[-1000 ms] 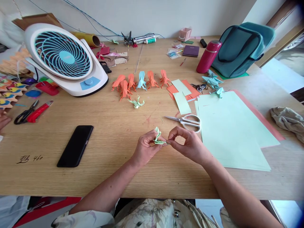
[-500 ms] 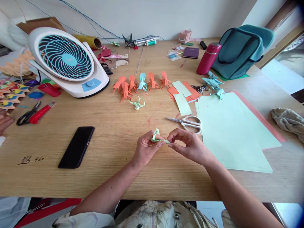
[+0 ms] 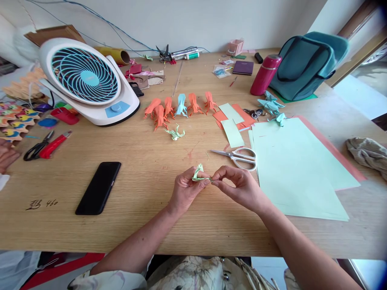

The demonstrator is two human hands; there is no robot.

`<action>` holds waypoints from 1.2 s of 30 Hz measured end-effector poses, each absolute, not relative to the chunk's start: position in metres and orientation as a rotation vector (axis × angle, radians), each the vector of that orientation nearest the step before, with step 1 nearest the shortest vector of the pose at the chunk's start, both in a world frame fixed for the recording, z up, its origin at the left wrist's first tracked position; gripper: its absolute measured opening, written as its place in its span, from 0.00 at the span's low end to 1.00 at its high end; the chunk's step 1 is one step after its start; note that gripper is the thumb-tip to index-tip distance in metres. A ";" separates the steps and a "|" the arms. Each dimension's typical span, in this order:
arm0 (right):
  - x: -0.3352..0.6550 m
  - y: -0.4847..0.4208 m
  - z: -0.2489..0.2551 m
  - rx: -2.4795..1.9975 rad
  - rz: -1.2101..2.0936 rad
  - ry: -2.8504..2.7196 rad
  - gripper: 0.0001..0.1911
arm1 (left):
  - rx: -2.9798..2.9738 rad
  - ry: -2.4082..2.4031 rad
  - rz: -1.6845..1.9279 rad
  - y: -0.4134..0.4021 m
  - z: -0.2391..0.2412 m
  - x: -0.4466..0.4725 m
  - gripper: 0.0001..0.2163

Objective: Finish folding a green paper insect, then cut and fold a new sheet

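A small folded piece of light green paper (image 3: 198, 172) is pinched between my hands above the front of the table. My left hand (image 3: 186, 185) is closed on its body, the thumb pressing along the lower edge. With thumb and index finger, my right hand (image 3: 237, 186) pinches the thin right end of the same paper. Just beyond the right hand lie white-handled scissors (image 3: 242, 156), blades to the left. Farther off sits a light green folded paper figure (image 3: 175, 132), with several orange paper figures (image 3: 193, 104) and a blue one (image 3: 181, 105) behind it.
Light green sheets (image 3: 296, 169) cover the right side, near cut paper strips (image 3: 232, 131) and keys (image 3: 254, 113). A black phone (image 3: 98, 188) and a fan (image 3: 90, 80) are on the left. Another person's hand (image 3: 7, 155) rests at the left edge. A red flask (image 3: 266, 74) stands before a teal bag (image 3: 305, 66).
My right fingers have shifted slightly left along the green paper, covering more of its end. My left hand keeps its hold. The whole view has moved a little.
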State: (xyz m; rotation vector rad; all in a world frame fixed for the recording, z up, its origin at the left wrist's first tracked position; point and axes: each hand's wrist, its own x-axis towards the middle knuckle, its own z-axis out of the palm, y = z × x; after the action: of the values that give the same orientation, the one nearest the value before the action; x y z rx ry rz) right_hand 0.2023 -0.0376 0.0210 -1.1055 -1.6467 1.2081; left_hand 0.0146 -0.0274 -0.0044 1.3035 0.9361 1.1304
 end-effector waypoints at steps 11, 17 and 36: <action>0.203 -0.031 0.009 -1.051 1.474 -1.424 0.10 | 1.351 0.933 1.058 -0.028 -0.007 0.014 0.10; 0.203 -0.034 0.018 -1.124 1.252 -1.614 0.05 | 1.318 0.939 1.045 -0.029 -0.009 0.017 0.10; 0.205 -0.033 0.013 -0.883 1.497 -1.519 0.07 | 1.181 0.906 1.061 -0.030 -0.011 0.015 0.12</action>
State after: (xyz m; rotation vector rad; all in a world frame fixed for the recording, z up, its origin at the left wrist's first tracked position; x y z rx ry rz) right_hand 0.2050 -0.0329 0.0128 -0.8832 -1.5189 1.4965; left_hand 0.0154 -0.0295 -0.0111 1.1808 0.9062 1.0607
